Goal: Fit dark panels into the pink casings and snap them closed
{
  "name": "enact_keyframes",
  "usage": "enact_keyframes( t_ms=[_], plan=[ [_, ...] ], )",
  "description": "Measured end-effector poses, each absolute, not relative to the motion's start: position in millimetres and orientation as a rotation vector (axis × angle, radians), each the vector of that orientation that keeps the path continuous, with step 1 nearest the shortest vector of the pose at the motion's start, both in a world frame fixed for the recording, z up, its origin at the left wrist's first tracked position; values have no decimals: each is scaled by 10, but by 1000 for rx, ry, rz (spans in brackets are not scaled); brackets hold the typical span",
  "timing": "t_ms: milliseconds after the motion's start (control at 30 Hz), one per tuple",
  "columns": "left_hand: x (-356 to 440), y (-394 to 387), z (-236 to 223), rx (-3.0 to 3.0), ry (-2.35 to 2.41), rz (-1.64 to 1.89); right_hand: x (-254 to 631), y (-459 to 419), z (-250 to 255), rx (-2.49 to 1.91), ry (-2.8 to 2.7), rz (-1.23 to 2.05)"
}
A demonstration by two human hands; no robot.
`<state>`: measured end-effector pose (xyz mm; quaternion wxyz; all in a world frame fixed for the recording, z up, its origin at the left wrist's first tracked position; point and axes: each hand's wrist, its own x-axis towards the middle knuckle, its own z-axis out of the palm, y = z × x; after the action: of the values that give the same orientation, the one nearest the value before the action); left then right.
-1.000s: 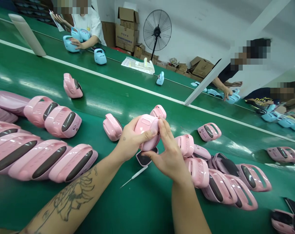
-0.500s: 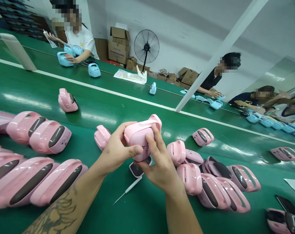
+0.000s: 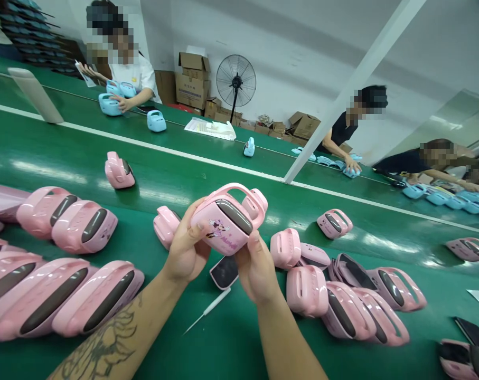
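Note:
My left hand [image 3: 186, 245] and my right hand [image 3: 257, 269] together hold a glossy pink plastic case [image 3: 221, 224] above the green belt. It has a looped handle, a dark grey oval panel and a Minnie Mouse print. Both thumbs press on its near face. Just below my hands, a black-faced phone [image 3: 223, 273] lies on the belt, partly hidden by my right hand. A white-handled pick [image 3: 210, 307] lies close by, near my right forearm. Other pink cases [image 3: 166, 227] [image 3: 287, 248] stand close on either side of my hands.
Rows of pink cases [image 3: 84, 227] [image 3: 348, 311] crowd the green belt [image 3: 239, 182] on both sides. A white rail [image 3: 184, 150] divides it from a second belt, where co-workers' hands handle blue cases [image 3: 156, 121]. Cardboard boxes [image 3: 192, 87] and a standing fan [image 3: 236, 82] stand by the far wall.
The pink case has rotated in my hands, bringing its printed face and dark panel toward me. My view has shifted slightly, and the co-workers' arms have moved.

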<state>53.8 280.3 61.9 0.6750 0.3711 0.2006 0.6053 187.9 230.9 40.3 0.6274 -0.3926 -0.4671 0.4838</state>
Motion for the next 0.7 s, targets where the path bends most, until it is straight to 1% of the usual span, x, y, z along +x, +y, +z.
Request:
enact_keyframes(
  t_ms=[67,200,367,500,567,700],
  plan=[
    [495,2858,647,916,483,1325,1933,2340,429,-860,-1080,1082],
    [407,2988,652,1039,628,1323,1970,2339,459,-960,-1181,976],
    [305,3071,481,1103,888,1443,1864,2252,403,-1074,-1279,906],
    [268,3076,392,1090,922,1499,1796,2180,321,-1107,-1361,828],
    [302,3047,392,1051,927,1541,1755,2185,280,-1094,-1379,753],
    [429,2947,443,1027,905,1599,1638,2288,266,-1096,-1210,498]
  ],
)
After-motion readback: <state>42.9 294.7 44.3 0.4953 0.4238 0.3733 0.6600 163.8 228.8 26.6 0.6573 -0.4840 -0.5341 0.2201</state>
